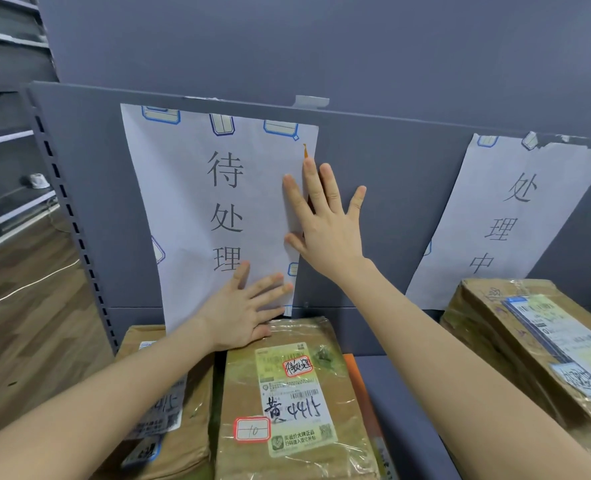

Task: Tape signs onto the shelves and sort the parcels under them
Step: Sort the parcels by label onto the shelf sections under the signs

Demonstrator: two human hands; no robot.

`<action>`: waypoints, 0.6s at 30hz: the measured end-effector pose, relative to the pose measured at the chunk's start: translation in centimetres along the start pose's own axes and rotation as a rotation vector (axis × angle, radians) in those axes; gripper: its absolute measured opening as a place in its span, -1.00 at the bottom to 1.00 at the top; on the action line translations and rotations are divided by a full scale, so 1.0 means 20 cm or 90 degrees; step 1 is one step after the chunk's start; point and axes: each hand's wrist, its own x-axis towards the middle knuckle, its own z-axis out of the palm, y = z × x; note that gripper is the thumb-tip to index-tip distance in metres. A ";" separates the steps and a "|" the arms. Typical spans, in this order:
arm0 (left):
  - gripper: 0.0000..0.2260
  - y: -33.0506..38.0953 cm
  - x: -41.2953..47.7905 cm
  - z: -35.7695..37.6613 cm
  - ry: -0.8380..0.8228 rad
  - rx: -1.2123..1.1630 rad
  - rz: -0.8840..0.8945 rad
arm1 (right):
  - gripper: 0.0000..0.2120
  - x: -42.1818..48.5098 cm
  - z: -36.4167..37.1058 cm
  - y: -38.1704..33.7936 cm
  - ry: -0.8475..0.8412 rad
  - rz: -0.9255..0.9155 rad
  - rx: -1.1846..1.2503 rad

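Observation:
A white paper sign (197,216) with black characters hangs on the grey shelf back panel (391,188), held by blue-edged stickers along its top. My right hand (325,216) lies flat with spread fingers over the sign's right edge, where a thin orange strip (305,150) runs. My left hand (245,306) presses flat on the sign's lower right corner. A second white sign (508,216) hangs on the panel to the right. Below the first sign lie two brown parcels (294,403) (162,403); a third parcel (529,341) lies under the second sign.
The slotted shelf upright (72,216) stands at the left, with wooden floor (20,306) and white cables beyond it. More grey shelving runs along the far left. A bare strip of shelf surface (401,410) separates the middle and right parcels.

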 end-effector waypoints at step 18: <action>-0.48 -0.06 0.01 0.13 0.072 -0.057 0.033 | -0.10 0.00 0.05 0.01 0.062 -0.014 0.038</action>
